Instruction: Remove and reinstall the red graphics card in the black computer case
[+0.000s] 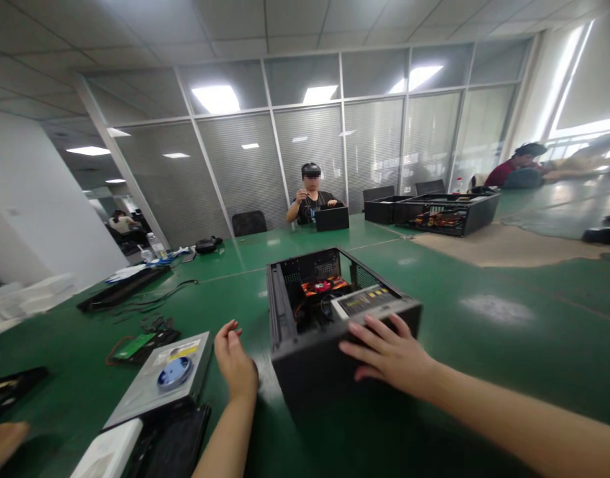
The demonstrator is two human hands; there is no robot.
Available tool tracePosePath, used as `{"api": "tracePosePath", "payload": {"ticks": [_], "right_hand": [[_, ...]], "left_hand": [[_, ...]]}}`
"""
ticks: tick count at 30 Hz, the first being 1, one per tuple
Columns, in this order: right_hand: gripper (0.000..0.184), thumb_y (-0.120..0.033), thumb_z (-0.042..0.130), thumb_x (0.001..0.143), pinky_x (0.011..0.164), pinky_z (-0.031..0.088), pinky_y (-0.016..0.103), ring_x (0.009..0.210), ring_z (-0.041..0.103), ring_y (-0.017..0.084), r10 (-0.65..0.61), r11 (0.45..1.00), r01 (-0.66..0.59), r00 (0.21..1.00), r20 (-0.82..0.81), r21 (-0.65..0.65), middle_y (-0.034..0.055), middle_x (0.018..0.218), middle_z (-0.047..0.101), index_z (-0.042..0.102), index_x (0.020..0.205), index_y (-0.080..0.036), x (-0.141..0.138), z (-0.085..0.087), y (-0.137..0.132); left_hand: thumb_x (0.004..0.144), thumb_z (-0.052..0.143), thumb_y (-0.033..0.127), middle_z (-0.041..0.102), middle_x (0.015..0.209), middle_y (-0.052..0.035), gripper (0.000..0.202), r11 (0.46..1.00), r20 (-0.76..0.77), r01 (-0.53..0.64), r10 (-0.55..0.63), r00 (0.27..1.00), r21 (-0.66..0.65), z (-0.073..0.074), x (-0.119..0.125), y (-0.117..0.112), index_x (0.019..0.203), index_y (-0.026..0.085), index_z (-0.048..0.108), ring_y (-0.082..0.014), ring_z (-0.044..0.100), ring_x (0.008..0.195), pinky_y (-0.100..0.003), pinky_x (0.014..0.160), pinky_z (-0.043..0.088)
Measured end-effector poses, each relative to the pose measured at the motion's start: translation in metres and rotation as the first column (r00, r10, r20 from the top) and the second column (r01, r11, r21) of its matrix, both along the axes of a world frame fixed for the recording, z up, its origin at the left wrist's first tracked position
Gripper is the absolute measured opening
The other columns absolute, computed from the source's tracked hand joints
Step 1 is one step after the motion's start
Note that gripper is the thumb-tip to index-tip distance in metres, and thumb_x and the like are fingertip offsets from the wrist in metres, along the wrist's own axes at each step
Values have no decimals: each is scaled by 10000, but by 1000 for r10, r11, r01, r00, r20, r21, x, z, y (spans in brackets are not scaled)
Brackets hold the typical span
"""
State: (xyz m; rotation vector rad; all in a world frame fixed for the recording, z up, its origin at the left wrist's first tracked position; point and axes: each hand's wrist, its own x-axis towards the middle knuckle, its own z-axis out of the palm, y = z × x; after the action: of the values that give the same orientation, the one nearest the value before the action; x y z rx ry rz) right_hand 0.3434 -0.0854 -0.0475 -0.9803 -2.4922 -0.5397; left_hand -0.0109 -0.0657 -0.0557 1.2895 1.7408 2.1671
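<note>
A black computer case [305, 378] stands before me on the green table, its upper side uncovered. Inside it show a power supply [367, 300] with a pale label and a red-and-orange fan part [325, 285]. My right hand [391, 352] rests on the near panel and top edge of the case, fingers spread. My left hand [236, 362] is held up between the case and a silver optical drive [190, 375], fingers loosely curled, nothing visible in it. On the drive sits a round blue dish [175, 374], its contents too small to tell.
Left of the drive lies a green circuit board [135, 346] with wires. A white box [108, 451] and black panel [170, 441] are nearest me. Farther back are a long black part [123, 289], another opened case [447, 214] on cardboard [504, 245], and a seated person [312, 202].
</note>
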Motion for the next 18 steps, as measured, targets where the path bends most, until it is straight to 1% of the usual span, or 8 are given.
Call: {"api": "tracePosePath", "payload": {"ticks": [3,5,7,9,11,13,15,18], "right_hand": [[683,-348,561,952,1208,180,555,1532,225,292,-112,985,119,992,61,-128,70,1674,257,316,1590,-356,-85,55,91],[657,-307,602,917,1183,224,563,1490,316,319,-141,926,209,964,227,-313,188,1619,343,419,1542,-228,-134,88,135],[596,-357,677,859,1125,334,529,1396,459,326,-100,899,212,951,292,-382,208,1503,498,559,1423,-203,-168,110,160],[566,-403,716,818,1079,391,477,1313,544,307,-69,905,183,954,292,-385,186,1404,588,614,1341,-210,-184,119,167],[555,-426,707,819,1070,392,447,1263,581,291,-71,923,162,963,258,-350,175,1347,624,612,1318,-202,-180,118,165],[534,-449,664,853,1072,377,443,1219,603,292,-106,940,165,973,206,-299,177,1300,646,603,1306,-173,-160,114,160],[522,-474,585,912,1074,364,451,1212,601,297,-165,949,196,976,140,-247,184,1280,653,578,1321,-149,-125,112,154],[552,-519,472,977,1094,334,461,1268,554,302,-277,941,279,960,34,-191,187,1332,623,519,1385,-149,-50,120,153]], "left_hand": [[986,424,473,603,1212,-95,387,998,-14,-62,63,998,22,-7,-12,6,1213,201,576,-220,597,1061,-427,1031,449],[978,431,489,600,1202,-94,391,998,-75,-68,67,995,-7,-12,-17,5,1207,208,576,-231,593,1076,-438,1039,448],[974,435,506,605,1185,-96,395,997,-126,-44,35,991,-63,-16,-21,2,1205,218,576,-247,594,1075,-458,1037,450],[980,429,511,609,1193,-102,396,996,-159,2,-17,987,-92,-18,-22,-1,1217,227,572,-260,598,1074,-471,1032,451],[988,419,504,609,1210,-105,389,996,-194,39,-55,979,-84,-18,-21,-2,1226,233,568,-268,599,1085,-474,1038,445],[994,414,501,613,1202,-102,381,994,-225,67,-84,971,-81,-17,-19,1,1213,232,574,-273,596,1103,-471,1043,438],[994,414,511,614,1179,-99,382,991,-219,92,-112,969,-98,-17,-16,6,1184,227,585,-275,596,1103,-468,1037,441],[986,421,535,616,1175,-95,401,981,-197,135,-161,967,-139,-20,-13,12,1167,224,596,-271,603,1098,-464,1034,445]]}}
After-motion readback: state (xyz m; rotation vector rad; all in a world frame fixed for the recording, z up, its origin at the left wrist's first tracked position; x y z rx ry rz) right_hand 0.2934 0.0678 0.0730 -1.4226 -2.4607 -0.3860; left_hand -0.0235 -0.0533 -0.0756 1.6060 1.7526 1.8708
